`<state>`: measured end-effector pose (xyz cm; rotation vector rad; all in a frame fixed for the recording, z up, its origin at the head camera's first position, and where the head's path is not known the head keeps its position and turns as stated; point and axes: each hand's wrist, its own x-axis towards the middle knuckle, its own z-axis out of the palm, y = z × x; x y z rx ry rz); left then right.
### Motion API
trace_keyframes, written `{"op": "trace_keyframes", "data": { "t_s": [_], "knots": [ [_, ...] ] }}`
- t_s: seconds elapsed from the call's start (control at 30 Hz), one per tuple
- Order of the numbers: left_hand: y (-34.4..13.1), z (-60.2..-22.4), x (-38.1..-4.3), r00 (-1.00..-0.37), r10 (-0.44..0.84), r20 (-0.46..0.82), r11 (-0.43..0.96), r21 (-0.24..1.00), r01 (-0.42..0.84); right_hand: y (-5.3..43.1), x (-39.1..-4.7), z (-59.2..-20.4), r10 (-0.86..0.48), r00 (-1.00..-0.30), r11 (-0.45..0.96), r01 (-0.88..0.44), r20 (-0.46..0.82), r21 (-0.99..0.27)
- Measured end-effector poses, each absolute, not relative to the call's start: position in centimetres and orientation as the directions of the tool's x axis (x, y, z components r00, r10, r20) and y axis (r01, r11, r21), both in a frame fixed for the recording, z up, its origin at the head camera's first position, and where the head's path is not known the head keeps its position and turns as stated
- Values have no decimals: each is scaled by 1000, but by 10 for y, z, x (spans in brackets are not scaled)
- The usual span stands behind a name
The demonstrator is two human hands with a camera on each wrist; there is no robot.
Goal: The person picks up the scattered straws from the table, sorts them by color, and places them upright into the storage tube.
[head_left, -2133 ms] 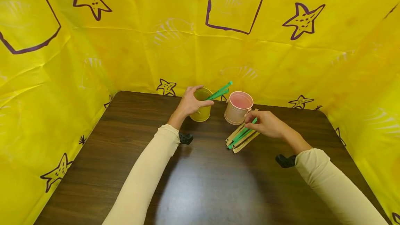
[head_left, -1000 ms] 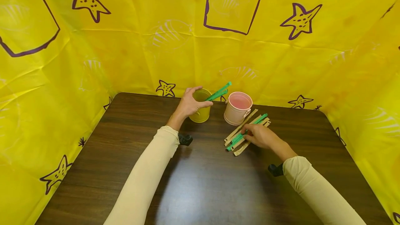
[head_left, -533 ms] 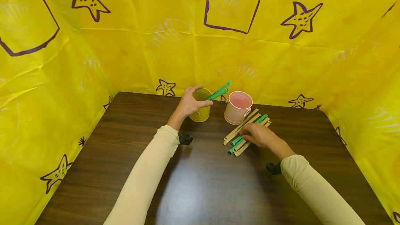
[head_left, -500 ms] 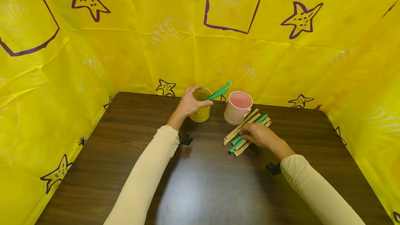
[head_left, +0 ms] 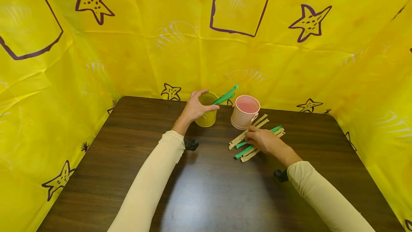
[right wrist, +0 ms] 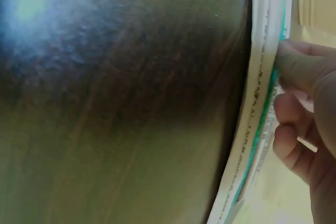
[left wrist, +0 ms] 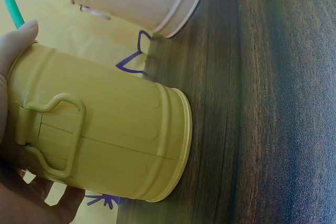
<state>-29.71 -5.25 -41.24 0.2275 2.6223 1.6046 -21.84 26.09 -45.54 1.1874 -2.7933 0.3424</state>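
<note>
My left hand (head_left: 195, 108) grips the yellow bucket (head_left: 206, 121) around its rim, thumb on the near right side. Two green stick packets (head_left: 225, 96) lean out of that bucket to the right. The left wrist view shows the bucket's wire handle (left wrist: 80, 129) hanging on its side. On the table, my right hand (head_left: 266, 141) is over a loose row of slim paper stick packets. Its thumb and fingertips pinch a green stick packet (head_left: 240, 145), partly hidden by the hand. Another green packet (head_left: 243, 152) lies nearer me, between tan packets (head_left: 236, 141) and more tan ones (head_left: 249, 156).
A pink bucket (head_left: 241, 117) stands right of the yellow one, just behind the packets. The dark wooden table (head_left: 206, 189) ends at a yellow patterned cloth (head_left: 180, 56) hung behind and at both sides.
My right hand has come down and left from beside the pink bucket onto the packets. The packets have spread apart, the two green ones now separate. The left hand stays on the yellow bucket.
</note>
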Motion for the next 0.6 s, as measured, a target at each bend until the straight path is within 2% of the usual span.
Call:
{"op": "trace_keyframes", "data": {
  "t_s": [0.33,0.5,0.6],
  "knots": [
    [-52,-413,-297,-987,162,23,451,887,95,252,-214,-443,-660,-719,677,-695,217,-241],
    [-52,-414,-298,-987,160,27,455,885,98,245,-212,-430,-586,-776,695,-629,234,-348],
    [-52,-414,-298,-986,163,31,460,882,103,242,-210,-423,-570,-773,660,-632,278,-406]
  ]
}}
